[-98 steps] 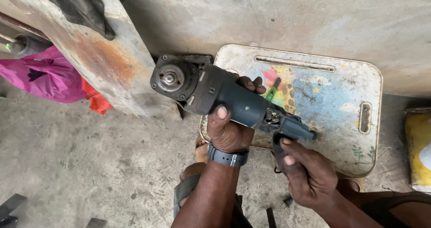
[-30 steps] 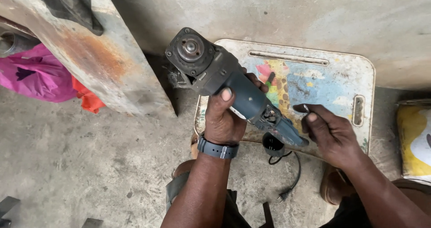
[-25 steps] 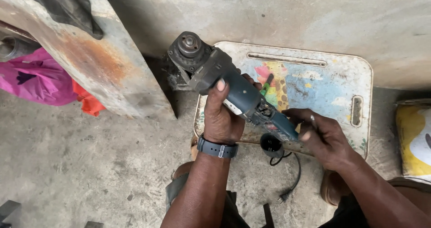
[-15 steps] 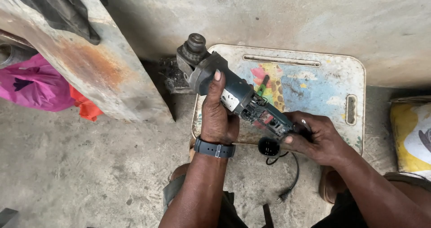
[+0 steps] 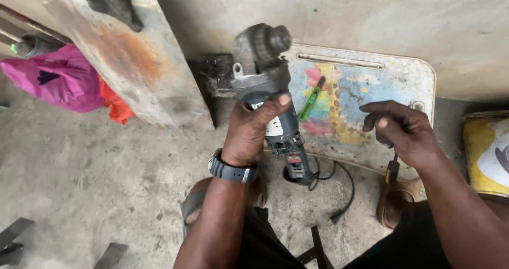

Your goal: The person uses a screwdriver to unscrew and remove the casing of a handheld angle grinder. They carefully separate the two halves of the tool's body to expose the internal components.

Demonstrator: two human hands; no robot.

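Note:
My left hand is clamped around the body of a dark grey angle grinder, which is lifted with its disc head pointing away from me. Its black cord trails down to the concrete floor. My right hand hovers to the right, off the grinder, fingers curled around a thin tool whose dark handle sticks out below the palm. A green-handled screwdriver lies on the worn painted board just right of the grinder.
A rusty metal sheet leans at the left, with pink cloth and orange cloth beside it. A yellow container stands at the right edge. My sandalled feet rest on the concrete floor.
The grinder swung from lying diagonally to pointing straight away from me. My right hand let go of its rear end and moved right, holding the thin tool.

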